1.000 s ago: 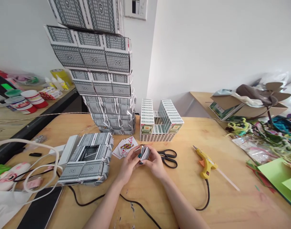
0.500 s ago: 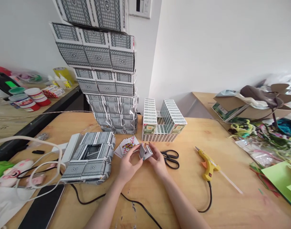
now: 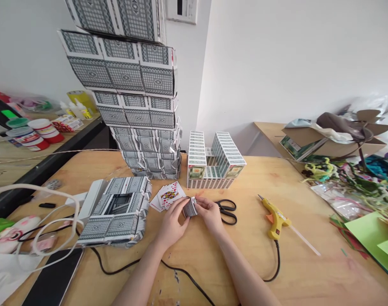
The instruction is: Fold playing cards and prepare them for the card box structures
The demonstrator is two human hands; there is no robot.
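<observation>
A small folded playing card (image 3: 190, 209), its grey patterned back showing, is held between both hands above the table. My left hand (image 3: 172, 222) grips it from the left, thumb at its lower edge and fingers along its upper side. On the right edge, my right hand (image 3: 209, 213) pinches it with thumb and fingertips. Several loose playing cards (image 3: 168, 194) lie face up just beyond my left hand. Black-handled scissors (image 3: 228, 211) rest right beside my right hand. The inner side of the folded card is hidden.
A tall stack of card-built blocks (image 3: 127, 76) stands behind, left of boxed card packs (image 3: 197, 153). A card-built frame (image 3: 117, 225) lies left. Rightward are a yellow glue gun (image 3: 278, 221) and green paper (image 3: 369, 238). A black cable (image 3: 187, 272) crosses the front; a phone (image 3: 54, 278) lies front left.
The folded card has been turned in my hands, so its grey back now faces me instead of its white face. My right fingers have closed in on its edge. The view has shifted slightly.
</observation>
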